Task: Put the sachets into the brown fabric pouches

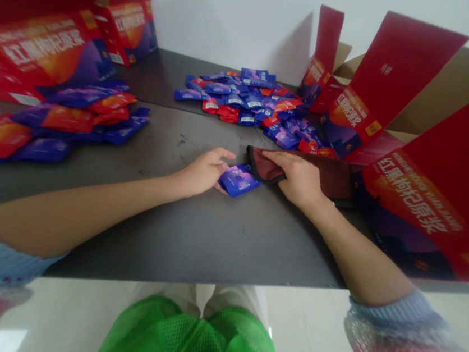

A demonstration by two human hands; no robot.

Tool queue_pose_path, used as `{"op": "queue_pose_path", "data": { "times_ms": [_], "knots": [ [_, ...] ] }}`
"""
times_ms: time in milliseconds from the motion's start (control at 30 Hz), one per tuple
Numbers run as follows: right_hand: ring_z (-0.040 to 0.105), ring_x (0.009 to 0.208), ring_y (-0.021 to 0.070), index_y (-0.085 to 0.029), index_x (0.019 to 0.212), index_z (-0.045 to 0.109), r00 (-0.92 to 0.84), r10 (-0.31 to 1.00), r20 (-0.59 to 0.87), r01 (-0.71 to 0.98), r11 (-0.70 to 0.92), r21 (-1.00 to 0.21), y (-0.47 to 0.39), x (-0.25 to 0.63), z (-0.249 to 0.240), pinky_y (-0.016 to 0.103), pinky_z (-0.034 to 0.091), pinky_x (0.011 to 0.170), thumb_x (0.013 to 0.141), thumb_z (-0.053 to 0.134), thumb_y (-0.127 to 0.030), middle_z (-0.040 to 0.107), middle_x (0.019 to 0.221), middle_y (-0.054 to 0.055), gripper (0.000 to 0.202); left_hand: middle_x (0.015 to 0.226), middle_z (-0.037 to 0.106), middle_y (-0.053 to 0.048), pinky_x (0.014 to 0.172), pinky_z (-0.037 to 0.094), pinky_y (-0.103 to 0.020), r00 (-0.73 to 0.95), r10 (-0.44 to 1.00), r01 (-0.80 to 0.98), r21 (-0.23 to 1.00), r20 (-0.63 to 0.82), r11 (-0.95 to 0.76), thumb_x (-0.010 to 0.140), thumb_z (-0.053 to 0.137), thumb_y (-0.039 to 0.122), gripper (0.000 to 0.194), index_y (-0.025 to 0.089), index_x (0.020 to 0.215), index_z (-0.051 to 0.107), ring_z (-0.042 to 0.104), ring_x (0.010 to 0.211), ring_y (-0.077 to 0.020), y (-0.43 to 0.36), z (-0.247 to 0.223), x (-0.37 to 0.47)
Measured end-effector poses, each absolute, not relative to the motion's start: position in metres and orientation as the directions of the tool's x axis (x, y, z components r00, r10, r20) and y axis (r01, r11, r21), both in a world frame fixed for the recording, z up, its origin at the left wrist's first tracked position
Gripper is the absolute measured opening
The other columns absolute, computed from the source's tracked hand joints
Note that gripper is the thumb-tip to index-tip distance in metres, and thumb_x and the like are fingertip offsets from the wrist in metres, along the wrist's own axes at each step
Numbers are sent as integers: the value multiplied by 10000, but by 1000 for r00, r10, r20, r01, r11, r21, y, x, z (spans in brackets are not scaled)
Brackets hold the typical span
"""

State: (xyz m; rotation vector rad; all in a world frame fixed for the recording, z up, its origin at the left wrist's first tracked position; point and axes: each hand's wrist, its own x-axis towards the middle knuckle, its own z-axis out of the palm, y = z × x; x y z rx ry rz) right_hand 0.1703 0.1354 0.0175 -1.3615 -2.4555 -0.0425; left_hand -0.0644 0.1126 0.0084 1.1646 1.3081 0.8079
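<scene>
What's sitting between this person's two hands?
In the head view, a blue packet touching the left hand, then the black-edged end of a brown cloth beneath the right hand.

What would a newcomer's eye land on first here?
Probably the big red cartons with raised flaps on both sides of the dark table, then the blue-and-red sachet heap near the wall. Mid-table, the left hand touches a blue sachet; the right hand rests on maroon cloth.

The pouch by the left hand looks glossy plastic — the cloth under the right hand matt, the counter below smooth.
</scene>
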Motion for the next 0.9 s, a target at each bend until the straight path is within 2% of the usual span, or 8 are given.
{"op": "queue_pose_path", "data": {
  "times_ms": [133, 200, 267, 367, 500, 733, 900],
  "knots": [
    [687, 1223, 250, -248, 1348, 681, -395, 772, 498, 753, 582, -306, 137, 174, 16, 389, 557, 1005, 836, 491, -57, 730, 1334, 29, 578, 823, 593, -17, 569, 625, -301, 133, 946, 136, 950, -297, 280, 950, 412, 21, 394, 115, 1316, 525, 626, 624, -140, 113, 9, -65],
    [693, 1209, 259, -240, 1343, 681, -374, 757, 536, 718, 602, -349, 137, 174, 14, 405, 556, 1009, 833, 495, -65, 728, 1336, 34, 570, 794, 598, -7, 565, 619, -291, 137, 945, 109, 953, -296, 283, 945, 420, 15, 392, 121, 1307, 526, 626, 602, -137, 114, 7, -65],
    [690, 1212, 272, -237, 1361, 665, -399, 775, 490, 723, 594, -352, 133, 169, 11, 429, 557, 1013, 809, 495, -48, 721, 1349, 44, 608, 774, 610, 1, 568, 617, -289, 150, 946, 90, 957, -287, 276, 930, 449, 8, 395, 129, 1298, 527, 629, 579, -134, 115, 4, -66],
    [649, 1278, 292, -215, 1411, 630, -517, 796, 316, 749, 599, -283, 125, 157, 8, 460, 539, 1051, 743, 492, 8, 689, 1398, 77, 717, 753, 621, 13, 585, 625, -306, 150, 949, 78, 960, -279, 270, 918, 482, -2, 388, 135, 1277, 530, 634, 552, -130, 116, 2, -66],
    [559, 1382, 305, -193, 1465, 592, -632, 752, 185, 725, 659, -202, 119, 148, 8, 489, 498, 1110, 695, 476, 62, 615, 1486, 117, 819, 719, 615, 24, 604, 641, -345, 121, 948, 87, 955, -293, 284, 930, 450, -13, 372, 133, 1266, 519, 640, 526, -134, 115, 5, -64],
    [572, 1373, 285, -221, 1471, 593, -743, 630, 224, 588, 775, -232, 119, 153, 10, 455, 502, 1096, 675, 486, 54, 593, 1513, 102, 849, 724, 596, 16, 495, 602, -307, 101, 962, 98, 965, -254, 244, 925, 420, -1, 262, 152, 1126, 493, 622, 491, -140, 115, 3, -63],
    [570, 1378, 246, -302, 1407, 647, -812, 515, 275, 462, 855, -236, 121, 156, 10, 435, 490, 1101, 749, 515, 47, 614, 1496, 59, 757, 766, 550, 51, 471, 577, -281, -3, 972, 70, 969, -236, 235, 854, 451, -8, 349, 223, 1107, 383, 583, 476, -124, 114, -3, -63]
  ]
}}
